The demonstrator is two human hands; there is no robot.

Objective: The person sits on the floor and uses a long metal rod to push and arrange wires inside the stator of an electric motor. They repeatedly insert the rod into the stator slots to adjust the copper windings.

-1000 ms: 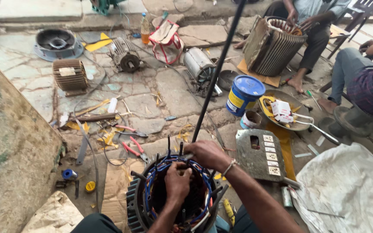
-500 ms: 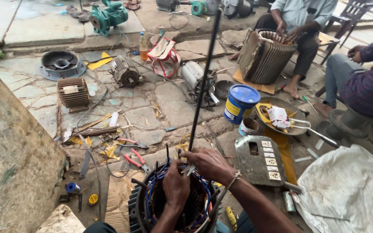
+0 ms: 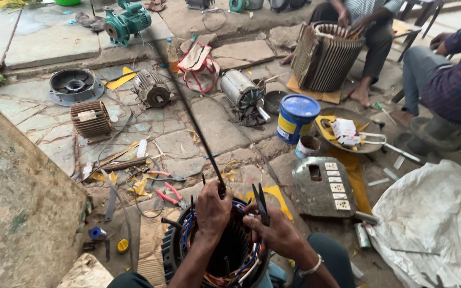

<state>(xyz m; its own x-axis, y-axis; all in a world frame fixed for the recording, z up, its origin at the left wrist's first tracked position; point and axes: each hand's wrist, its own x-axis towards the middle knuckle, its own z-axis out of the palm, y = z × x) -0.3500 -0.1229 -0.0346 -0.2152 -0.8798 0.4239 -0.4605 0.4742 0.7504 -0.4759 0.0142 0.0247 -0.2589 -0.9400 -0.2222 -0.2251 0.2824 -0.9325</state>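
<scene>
Both hands [image 3: 213, 207] [image 3: 276, 230] clenched, forearms converging

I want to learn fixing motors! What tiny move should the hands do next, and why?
Probably the left hand should pull the thin dark rod a little farther up, since its lower end sits at the round motor stator with coloured windings, which the right hand steadies.

Stator [image 3: 225, 256] cut by bottom edge; rod [image 3: 188, 106] motion-blurred.
</scene>
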